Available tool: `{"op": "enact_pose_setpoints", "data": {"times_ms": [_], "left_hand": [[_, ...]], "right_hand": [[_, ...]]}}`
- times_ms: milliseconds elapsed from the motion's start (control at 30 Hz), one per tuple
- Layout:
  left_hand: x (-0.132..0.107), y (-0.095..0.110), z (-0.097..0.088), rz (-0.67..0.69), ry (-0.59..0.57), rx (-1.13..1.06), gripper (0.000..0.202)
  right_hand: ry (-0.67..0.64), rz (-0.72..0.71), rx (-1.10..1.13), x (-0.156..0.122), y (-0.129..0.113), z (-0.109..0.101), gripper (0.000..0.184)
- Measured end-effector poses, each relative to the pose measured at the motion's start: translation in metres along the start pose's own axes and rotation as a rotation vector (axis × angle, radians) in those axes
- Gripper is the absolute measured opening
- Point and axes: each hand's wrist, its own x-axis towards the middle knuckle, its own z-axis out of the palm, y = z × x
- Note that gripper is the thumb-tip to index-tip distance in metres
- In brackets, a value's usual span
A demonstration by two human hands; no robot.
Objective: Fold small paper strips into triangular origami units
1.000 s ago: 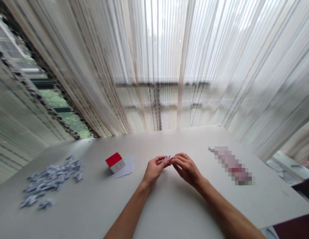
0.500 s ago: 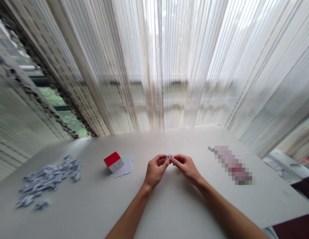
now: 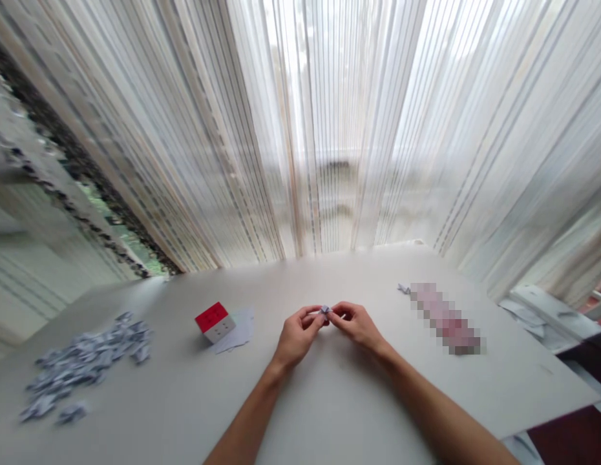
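Observation:
Between the fingertips of both hands is a small folded piece of paper (image 3: 325, 310), whitish-blue and partly covered by the fingers. My left hand (image 3: 296, 336) pinches it from the left, thumb and fingers closed. From the right, my right hand (image 3: 357, 326) grips the same piece with thumb and forefinger. Both hands are held close together over the middle of the white table (image 3: 310, 413). The exact shape of the folds is too small to make out.
A heap of folded paper pieces (image 3: 87, 358) lies at the left. A red and white cube (image 3: 216, 321) rests on paper sheets (image 3: 240, 329). To the right are one folded piece (image 3: 404, 289) and a pixelated pinkish object (image 3: 446, 316). Striped curtains (image 3: 329, 129) hang behind the table.
The whole view has shifted slightly, so the table things appear a little further left. Both hands still hold the paper piece, which shows a bit more above the fingertips.

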Motion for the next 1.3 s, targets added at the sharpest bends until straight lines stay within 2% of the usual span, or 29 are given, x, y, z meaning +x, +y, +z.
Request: {"op": "enact_pose_setpoints", "data": {"times_ms": [67,167,300,500,767,933,1300], "left_hand": [[-0.001,0.001,0.000,0.005,-0.019,0.027,0.043],[-0.002,0.001,0.000,0.053,0.041,0.122,0.034],[-0.003,0.001,0.003,0.151,0.125,0.230,0.027],[-0.006,0.003,0.006,0.244,0.161,0.347,0.024],[-0.007,0.005,0.005,0.353,0.170,0.517,0.025],[-0.009,0.001,0.005,0.469,0.205,0.662,0.025],[-0.011,0.007,0.005,0.517,0.172,0.897,0.029]], "right_hand": [[0.042,0.014,0.012,0.001,0.000,0.000,0.032],[0.069,0.050,0.046,0.001,0.001,0.001,0.036],[0.042,0.086,0.122,0.000,0.003,0.004,0.038],[0.024,0.078,0.124,-0.001,0.002,0.004,0.037],[-0.007,0.072,0.098,-0.002,0.001,0.001,0.037],[0.000,0.110,0.118,-0.001,0.002,0.001,0.037],[0.042,0.151,0.219,-0.003,-0.003,0.004,0.037]]}}
